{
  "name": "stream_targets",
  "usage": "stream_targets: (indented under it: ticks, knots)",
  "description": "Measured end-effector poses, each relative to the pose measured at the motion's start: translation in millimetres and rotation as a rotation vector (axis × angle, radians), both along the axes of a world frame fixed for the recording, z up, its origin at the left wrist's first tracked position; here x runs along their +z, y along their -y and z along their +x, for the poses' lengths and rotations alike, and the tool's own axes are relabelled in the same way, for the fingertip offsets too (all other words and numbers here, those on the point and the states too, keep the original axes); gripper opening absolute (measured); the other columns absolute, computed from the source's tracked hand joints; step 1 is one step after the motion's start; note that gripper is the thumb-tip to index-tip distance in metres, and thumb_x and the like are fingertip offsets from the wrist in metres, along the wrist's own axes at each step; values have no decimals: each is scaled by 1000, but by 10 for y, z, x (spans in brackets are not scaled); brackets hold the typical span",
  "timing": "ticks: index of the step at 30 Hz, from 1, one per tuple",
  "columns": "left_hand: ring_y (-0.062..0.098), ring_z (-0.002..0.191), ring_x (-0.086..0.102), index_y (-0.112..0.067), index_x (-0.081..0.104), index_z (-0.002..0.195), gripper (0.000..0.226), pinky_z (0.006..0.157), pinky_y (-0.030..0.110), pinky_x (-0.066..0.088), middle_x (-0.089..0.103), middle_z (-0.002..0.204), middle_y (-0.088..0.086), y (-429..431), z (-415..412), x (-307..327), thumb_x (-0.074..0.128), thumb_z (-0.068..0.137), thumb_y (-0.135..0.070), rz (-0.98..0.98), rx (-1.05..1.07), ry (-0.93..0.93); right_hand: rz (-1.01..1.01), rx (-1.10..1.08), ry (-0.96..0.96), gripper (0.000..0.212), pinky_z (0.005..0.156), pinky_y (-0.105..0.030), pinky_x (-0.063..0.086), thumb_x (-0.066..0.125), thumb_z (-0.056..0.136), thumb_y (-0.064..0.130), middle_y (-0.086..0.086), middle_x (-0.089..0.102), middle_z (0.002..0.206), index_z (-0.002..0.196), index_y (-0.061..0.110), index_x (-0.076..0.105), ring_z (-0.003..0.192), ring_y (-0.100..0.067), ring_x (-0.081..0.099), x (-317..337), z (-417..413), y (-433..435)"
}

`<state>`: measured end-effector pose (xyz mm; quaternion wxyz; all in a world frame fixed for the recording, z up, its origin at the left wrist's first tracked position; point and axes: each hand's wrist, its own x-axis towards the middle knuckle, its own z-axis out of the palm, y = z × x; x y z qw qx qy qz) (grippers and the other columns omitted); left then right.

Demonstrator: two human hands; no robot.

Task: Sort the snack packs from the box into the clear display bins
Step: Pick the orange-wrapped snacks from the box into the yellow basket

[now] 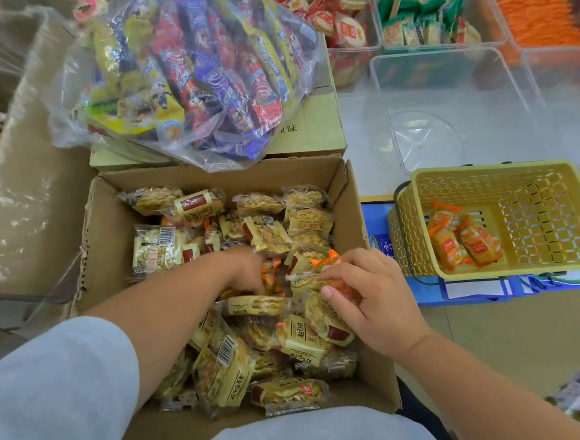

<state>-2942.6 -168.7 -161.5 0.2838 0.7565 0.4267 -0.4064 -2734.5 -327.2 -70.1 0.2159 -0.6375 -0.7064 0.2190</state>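
Observation:
An open cardboard box (pixel 109 228) in front of me holds several pale yellow snack packs (pixel 158 248) with a few orange packs among them. My left hand (pixel 244 268) reaches down into the middle of the pile, its fingertips buried among orange packs, so what it holds is hidden. My right hand (pixel 376 294) grips an orange snack pack (pixel 340 285) just above the pile at the box's right side. A clear display bin (pixel 388 75) stands empty at the upper right.
A yellow plastic basket (pixel 418 235) right of the box holds orange packs (pixel 465 246), resting on a blue crate (pixel 427 291). A clear bag of mixed colourful snacks (pixel 196 65) lies on a closed carton behind the box. Filled clear bins (pixel 350 24) line the back.

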Motion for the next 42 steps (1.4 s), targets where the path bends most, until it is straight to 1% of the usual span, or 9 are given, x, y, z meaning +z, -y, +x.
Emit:
stream_targets:
  ticks: [2,6,12,17,20,25,29,34,42]
  knots:
    - [20,90,62,-15,66,123,75,74,31,53,68,107,2,31,34,-65,74,74,-72,15,22,19,-3,-6,5,38,85,-48,46,51,96,50,4,62,103,108,23,74,97,-19,57,6,-11,-5]
    - [17,81,54,-19,57,140,91,68,27,45,69,107,0,100,89,-147,73,71,-76,99,-16,70,-6,-10,9,39,85,-47,45,49,96,52,5,62,104,108,23,74,97,-19,56,2,-8,-2]
    - [9,65,47,-14,61,126,63,48,26,36,49,75,-7,22,32,-118,78,78,-51,91,24,72,-5,-16,7,39,85,-48,46,50,96,52,5,61,103,107,23,74,97,-20,57,-10,6,-5]
    - [13,65,52,-16,50,78,26,50,27,40,56,77,-1,40,34,-75,67,91,-32,67,2,-2,-10,-16,6,39,85,-48,46,50,95,52,5,61,103,107,23,74,97,-19,57,-4,-2,0]
    - [15,67,52,-7,63,93,13,61,29,44,56,81,2,61,65,-46,53,97,-13,59,-13,-13,-12,-16,8,40,86,-48,46,49,95,53,5,61,102,107,23,74,97,-19,57,9,-2,0]
    - [17,76,54,-3,50,142,54,67,31,49,57,92,5,101,-8,-5,62,91,-13,102,45,124,-14,-16,-6,40,88,-47,45,50,95,52,5,61,103,107,23,74,98,-19,56,16,4,6]
    - [19,83,65,-13,59,132,61,74,40,61,66,97,2,167,-84,3,80,79,-32,176,112,260,-22,-17,0,40,90,-46,44,50,94,52,5,62,103,108,23,74,99,-19,56,17,13,8]
    - [16,80,60,-28,45,147,88,58,27,48,60,92,-8,272,-204,87,83,69,-34,306,234,445,-12,-20,2,41,90,-46,44,49,94,53,5,62,103,107,23,74,99,-19,57,16,10,13]
    - [8,81,65,-38,59,121,62,70,34,59,69,89,-18,479,-394,429,83,64,-38,425,555,610,12,-13,18,38,87,-45,45,50,94,55,9,61,103,107,27,73,98,-16,55,-35,15,25]
